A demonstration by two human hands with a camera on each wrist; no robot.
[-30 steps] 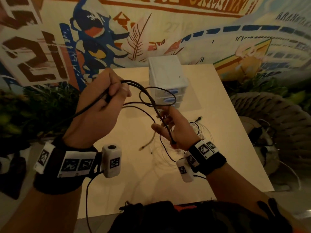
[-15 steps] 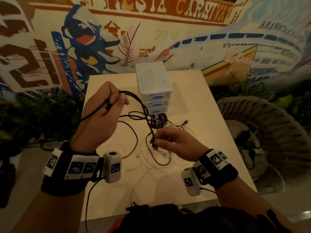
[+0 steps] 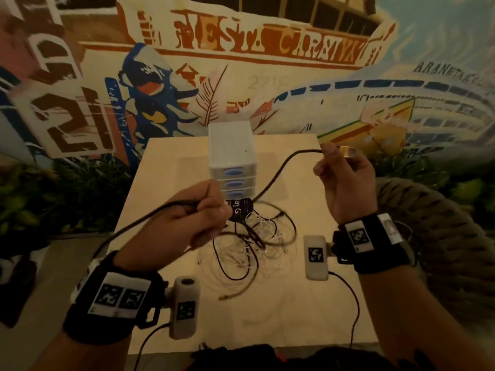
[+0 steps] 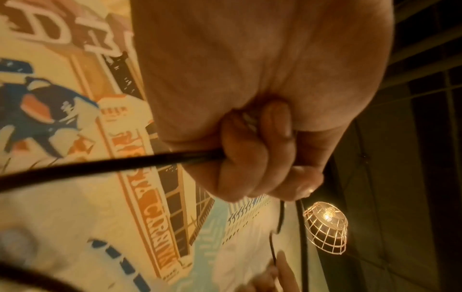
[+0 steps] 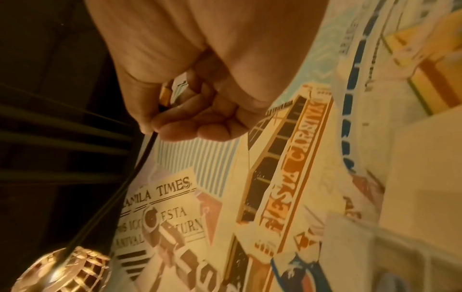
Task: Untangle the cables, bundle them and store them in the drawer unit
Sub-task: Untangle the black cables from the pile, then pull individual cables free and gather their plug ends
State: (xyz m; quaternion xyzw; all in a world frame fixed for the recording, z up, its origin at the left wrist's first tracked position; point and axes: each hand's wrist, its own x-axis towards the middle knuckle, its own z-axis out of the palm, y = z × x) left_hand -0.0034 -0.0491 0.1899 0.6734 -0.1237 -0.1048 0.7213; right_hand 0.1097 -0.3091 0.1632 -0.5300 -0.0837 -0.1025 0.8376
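Table [image 3: 166,167], pale wood, square, set against a painted mural wall; near edge bare save the wrist-camera leads. Item, left hand [image 3: 187,223]: clenched round one end of the black cable [image 3: 278,170], above the table's left side, the tail running off past the left edge. Item, right hand [image 3: 345,180]: pinching the other end just behind its plug, raised over the right edge. Item, cable tangle [image 3: 254,242]: white and dark leads heaped mid-table, a purple tag at its far side; the black cable dips into it. Method, judged: draw the ends apart slowly, lift the slack clear of the heap, stop if a loop snags. Item, drawer unit [image 3: 231,153]: white, three drawers, all closed, toward the far edge. Beyond: foliage, wicker chair
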